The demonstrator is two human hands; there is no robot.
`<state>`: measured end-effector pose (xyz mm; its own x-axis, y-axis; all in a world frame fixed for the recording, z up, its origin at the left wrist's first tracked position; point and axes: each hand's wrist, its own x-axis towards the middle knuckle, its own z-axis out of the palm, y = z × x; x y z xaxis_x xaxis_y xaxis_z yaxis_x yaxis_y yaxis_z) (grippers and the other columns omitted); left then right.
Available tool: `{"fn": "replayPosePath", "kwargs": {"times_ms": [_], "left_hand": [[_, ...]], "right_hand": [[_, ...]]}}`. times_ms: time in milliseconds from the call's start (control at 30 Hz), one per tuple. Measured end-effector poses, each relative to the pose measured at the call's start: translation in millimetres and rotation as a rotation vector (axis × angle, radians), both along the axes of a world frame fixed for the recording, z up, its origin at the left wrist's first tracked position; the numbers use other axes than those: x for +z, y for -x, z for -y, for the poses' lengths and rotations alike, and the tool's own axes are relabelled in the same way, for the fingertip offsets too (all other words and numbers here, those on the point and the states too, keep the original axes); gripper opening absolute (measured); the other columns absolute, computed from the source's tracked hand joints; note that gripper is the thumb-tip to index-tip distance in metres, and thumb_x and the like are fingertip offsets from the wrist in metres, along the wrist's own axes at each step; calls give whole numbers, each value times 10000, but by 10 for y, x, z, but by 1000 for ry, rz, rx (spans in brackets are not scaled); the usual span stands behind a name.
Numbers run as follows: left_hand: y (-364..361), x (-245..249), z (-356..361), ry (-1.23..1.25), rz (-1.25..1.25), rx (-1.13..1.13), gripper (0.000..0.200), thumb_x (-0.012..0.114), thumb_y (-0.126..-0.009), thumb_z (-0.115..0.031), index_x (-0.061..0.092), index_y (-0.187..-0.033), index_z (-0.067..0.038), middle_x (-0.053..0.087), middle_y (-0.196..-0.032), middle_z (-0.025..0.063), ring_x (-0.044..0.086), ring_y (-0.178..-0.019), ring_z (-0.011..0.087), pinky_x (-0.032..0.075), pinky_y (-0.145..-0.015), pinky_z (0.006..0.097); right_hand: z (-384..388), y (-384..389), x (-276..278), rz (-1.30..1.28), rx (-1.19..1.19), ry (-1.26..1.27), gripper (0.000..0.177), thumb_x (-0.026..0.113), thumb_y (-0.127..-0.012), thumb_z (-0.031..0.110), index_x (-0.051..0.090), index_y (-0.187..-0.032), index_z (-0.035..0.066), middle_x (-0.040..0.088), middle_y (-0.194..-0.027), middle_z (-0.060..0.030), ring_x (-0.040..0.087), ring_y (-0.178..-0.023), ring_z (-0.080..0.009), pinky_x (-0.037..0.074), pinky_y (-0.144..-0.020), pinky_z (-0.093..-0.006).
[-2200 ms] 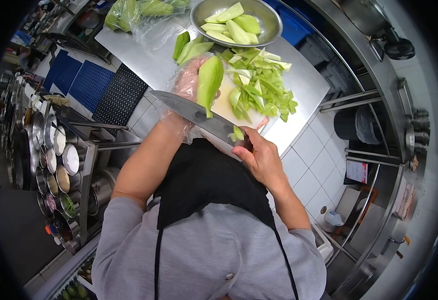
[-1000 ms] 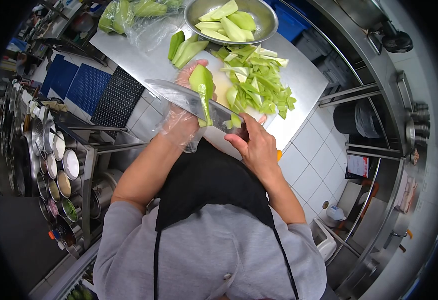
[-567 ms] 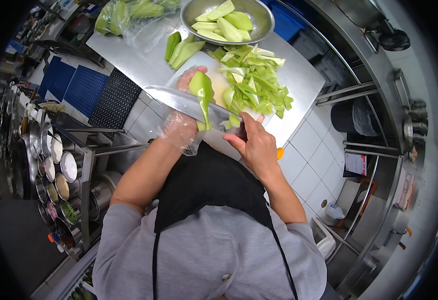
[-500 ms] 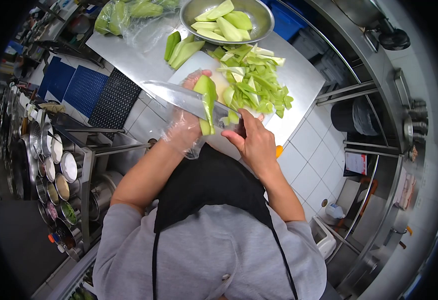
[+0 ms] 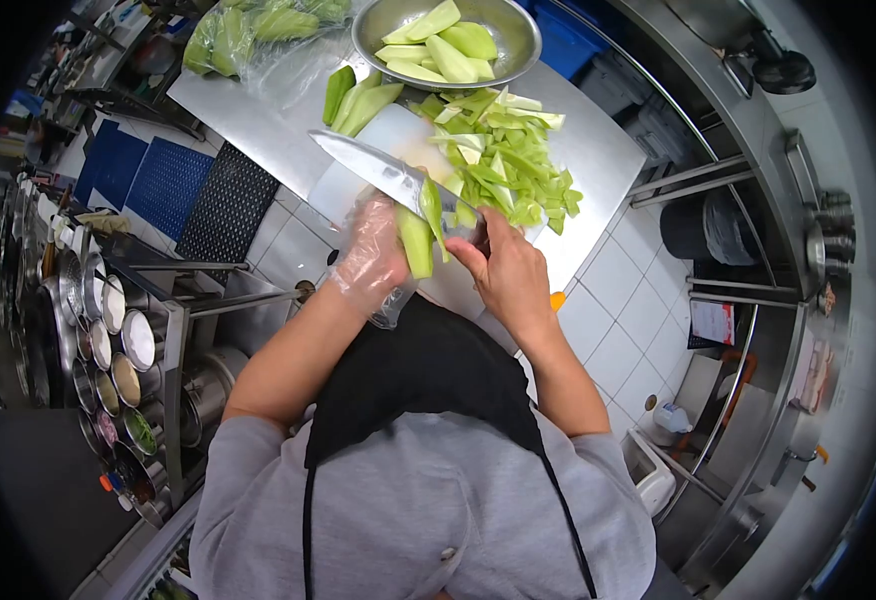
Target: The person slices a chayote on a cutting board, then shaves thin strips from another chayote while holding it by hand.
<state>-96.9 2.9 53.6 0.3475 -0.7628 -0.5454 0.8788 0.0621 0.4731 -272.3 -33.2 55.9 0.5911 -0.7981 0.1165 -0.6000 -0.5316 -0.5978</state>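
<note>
My left hand [image 5: 378, 240], in a clear plastic glove, holds a pale green vegetable piece [image 5: 416, 245] over the white cutting board [image 5: 393, 128]. My right hand [image 5: 516, 268] is wrapped around the handle end of a wide-bladed kitchen knife [image 5: 373, 168]. Its blade points up and left, lying across the top of the vegetable. A darker green strip of skin [image 5: 432, 208] stands against the blade. Another small green scrap [image 5: 466, 213] is on the blade near my right fingers. Beyond the knife, green and white peelings [image 5: 513, 160] are heaped at the board's right side.
A steel bowl [image 5: 532, 62] of peeled pieces stands on the metal table [image 5: 613, 150]. Left of it are unpeeled pieces [image 5: 358, 103] and a plastic bag of green vegetables [image 5: 258, 38]. Food containers [image 5: 138, 338] line the left counter. A black bin [image 5: 693, 232] stands at right.
The knife has moved up and slightly right along the vegetable, and a strip of skin now stands away from the piece. My left hand has turned, its fingers now lower behind the blade.
</note>
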Motion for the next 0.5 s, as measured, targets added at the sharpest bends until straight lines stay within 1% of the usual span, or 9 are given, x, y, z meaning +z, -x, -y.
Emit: {"fn": "replayPosePath", "kwargs": {"times_ms": [67,100,200,233,333,433,500], "left_hand": [[-90,17,-4,19,8,9,276,606,-1037,-285,657,-1178,-53,681,-990,66,663,-897,205,578,-810,379],[-162,-20,31,-9,-42,26,321,575,-1042,-321,648,-1188,-45,676,-952,77,656,-867,204,574,-774,370],[-320,-45,54,47,22,1,355,546,-1039,-343,650,-1184,-36,672,-932,87,646,-829,201,564,-739,347],[-326,-29,56,60,46,-22,368,527,-1035,-343,650,-1184,-30,664,-921,89,629,-792,193,549,-707,331],[-232,79,65,49,20,9,355,539,-1031,-329,651,-1187,-30,662,-915,86,629,-790,195,548,-704,337],[-127,85,94,0,52,27,319,549,-1024,-312,654,-1153,-40,663,-913,85,631,-788,199,548,-700,341],[-185,45,110,30,5,14,291,560,-1022,-306,656,-1121,-50,669,-923,86,641,-804,205,555,-713,344]], "right_hand": [[-79,49,-15,-30,7,-43,700,677,-918,573,569,-1270,-22,696,-823,-194,700,-695,-410,557,-605,-483],[-124,74,-16,-28,12,-44,702,677,-918,574,569,-1270,-23,695,-828,-199,702,-697,-409,559,-606,-483],[-193,125,-23,-11,12,-30,708,677,-916,578,570,-1271,-24,694,-841,-214,706,-702,-408,563,-607,-483],[-201,140,-34,0,6,-17,710,678,-914,580,570,-1272,-25,694,-844,-218,707,-702,-408,564,-606,-483],[-198,148,-49,16,-18,0,707,684,-912,575,573,-1269,-25,695,-844,-222,712,-706,-405,564,-599,-479],[-158,120,-83,27,-22,-6,697,689,-912,568,577,-1262,-25,694,-839,-222,713,-704,-404,563,-592,-477],[-158,128,-81,28,-12,-9,692,690,-913,565,579,-1257,-25,693,-833,-222,711,-697,-407,561,-588,-478]]}}
